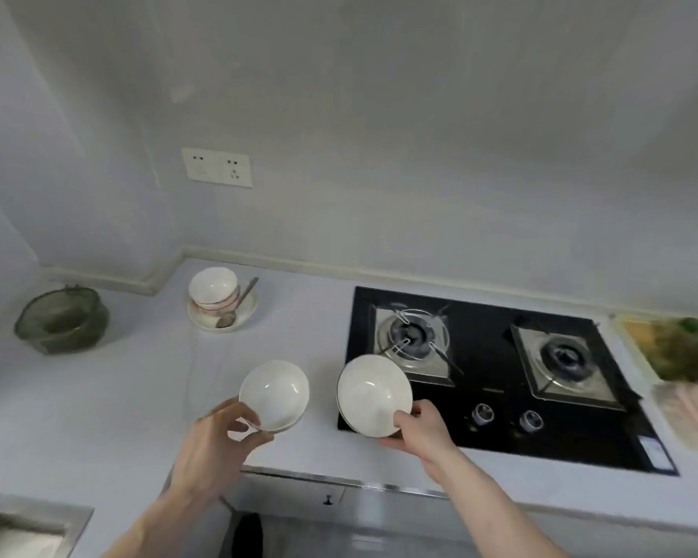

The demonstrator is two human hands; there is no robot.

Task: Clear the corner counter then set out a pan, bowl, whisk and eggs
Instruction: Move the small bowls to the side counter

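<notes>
We look down on a white kitchen surface point(97, 396) where each of a person's hands grips a white bowl by its near rim. The left hand point(214, 441) pinches the smaller white bowl point(275, 390) between thumb and curled fingers, holding it tilted toward us over the surface, left of the hob. The right hand point(420, 428) holds the larger white bowl point(373, 392), thumb inside the rim and fingers beneath, also tilted toward us, over the front left corner of the black gas hob point(492, 396). The two bowls sit side by side, near each other but apart.

Farther back, near the corner of the wall, a stack of bowls with red trim point(214, 289) stands on a white saucer point(240, 318), and a metal spoon point(234, 304) leans on that saucer beside the stack. At far left a dark green mesh basket point(63, 320) rests on the surface. The hob carries two burners and two knobs point(482, 414) at its front edge. A double wall socket point(217, 167) is fixed above the corner. At the right edge we see blurred food on a tray point(673, 348); what it is we cannot tell. A steel sink rim point(73, 525) shows at bottom left.
</notes>
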